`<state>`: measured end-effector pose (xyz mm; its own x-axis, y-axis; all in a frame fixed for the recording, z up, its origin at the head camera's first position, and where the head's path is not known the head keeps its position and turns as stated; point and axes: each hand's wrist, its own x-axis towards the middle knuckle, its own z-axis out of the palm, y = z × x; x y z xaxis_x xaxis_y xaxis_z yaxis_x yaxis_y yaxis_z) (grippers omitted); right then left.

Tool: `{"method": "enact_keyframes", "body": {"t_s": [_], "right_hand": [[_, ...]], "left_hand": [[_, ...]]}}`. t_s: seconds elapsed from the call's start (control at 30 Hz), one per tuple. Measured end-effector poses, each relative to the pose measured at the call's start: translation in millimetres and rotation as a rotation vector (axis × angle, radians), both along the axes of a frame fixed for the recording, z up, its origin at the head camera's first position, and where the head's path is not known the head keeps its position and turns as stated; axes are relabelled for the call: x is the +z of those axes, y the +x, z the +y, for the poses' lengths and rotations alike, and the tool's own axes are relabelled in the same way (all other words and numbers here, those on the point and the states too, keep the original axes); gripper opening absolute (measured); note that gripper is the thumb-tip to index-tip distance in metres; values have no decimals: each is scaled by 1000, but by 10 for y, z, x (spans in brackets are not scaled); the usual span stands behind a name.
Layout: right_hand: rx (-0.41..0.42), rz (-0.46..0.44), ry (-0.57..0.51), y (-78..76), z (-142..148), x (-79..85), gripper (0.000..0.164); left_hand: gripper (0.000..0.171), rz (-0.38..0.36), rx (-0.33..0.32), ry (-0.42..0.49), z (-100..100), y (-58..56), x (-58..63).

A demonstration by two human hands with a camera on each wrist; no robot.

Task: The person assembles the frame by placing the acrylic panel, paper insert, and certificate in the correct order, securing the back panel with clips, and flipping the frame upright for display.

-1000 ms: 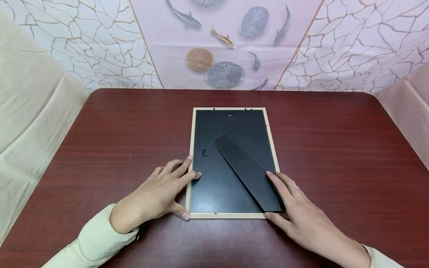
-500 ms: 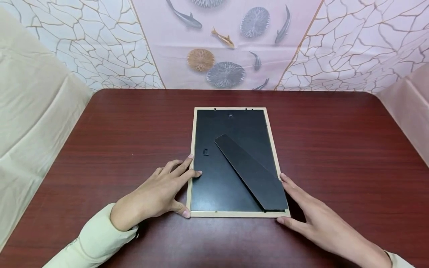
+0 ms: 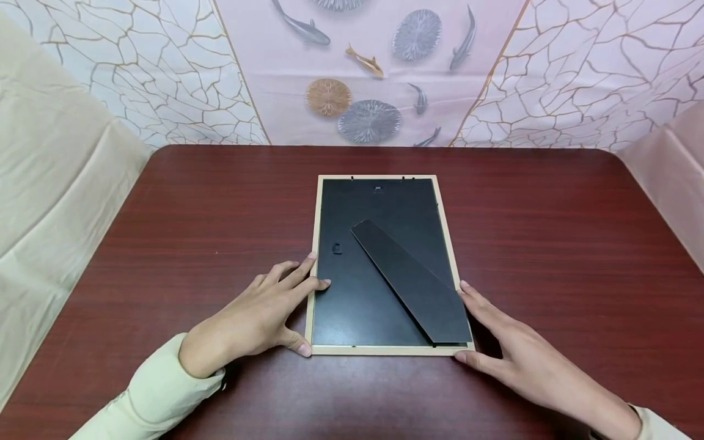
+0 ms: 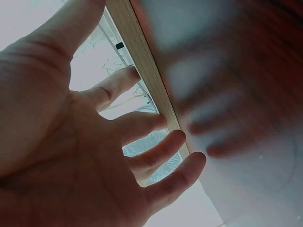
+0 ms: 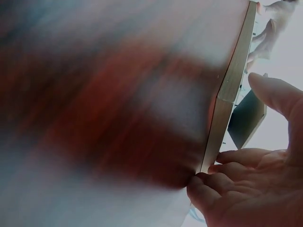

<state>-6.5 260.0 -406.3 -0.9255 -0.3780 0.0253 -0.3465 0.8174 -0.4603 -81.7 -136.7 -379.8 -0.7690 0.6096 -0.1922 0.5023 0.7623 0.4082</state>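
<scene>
A picture frame (image 3: 385,351) with a light wooden border lies face down on the table, its black backing board (image 3: 352,305) up. Slanting across the board is a black easel stand (image 3: 412,284), its wide end near the lower right corner. My left hand (image 3: 264,318) rests on the frame's left side, fingers spread, one fingertip over the backing and the thumb at the lower left corner. Along the right side, my right hand (image 3: 533,360) touches the border with its fingers, thumb by the lower right corner. In the right wrist view the stand (image 5: 248,118) tilts up from the board.
The dark red wooden table (image 3: 550,244) reflects light near its front. Behind it hangs a patterned cloth (image 3: 374,73) with fish and round motifs. Plain pale cloth (image 3: 49,183) borders the left side. Small black hangers (image 3: 337,248) sit on the backing.
My right hand has left the stand's wide end and moved right to the frame's right edge and corner. The left hand has stayed in place.
</scene>
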Motion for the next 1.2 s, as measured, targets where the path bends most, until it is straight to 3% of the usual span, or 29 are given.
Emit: {"method": "enact_keyframes", "body": {"t_s": [0.23,0.5,1.03,1.2], "right_hand": [[51,58,-1,-13,8,-15,91],[88,163,135,-18,48,16,89],[163,289,292,-97,45,-2,89],[214,425,357,-120,44,-39,83]], "left_hand": [[95,-19,-4,-5,11,-19,-4],[94,-50,-2,-9,29,-28,3],[95,-24,-4,-6,23,-26,4],[95,-28,-1,-16,21,-24,4]]}}
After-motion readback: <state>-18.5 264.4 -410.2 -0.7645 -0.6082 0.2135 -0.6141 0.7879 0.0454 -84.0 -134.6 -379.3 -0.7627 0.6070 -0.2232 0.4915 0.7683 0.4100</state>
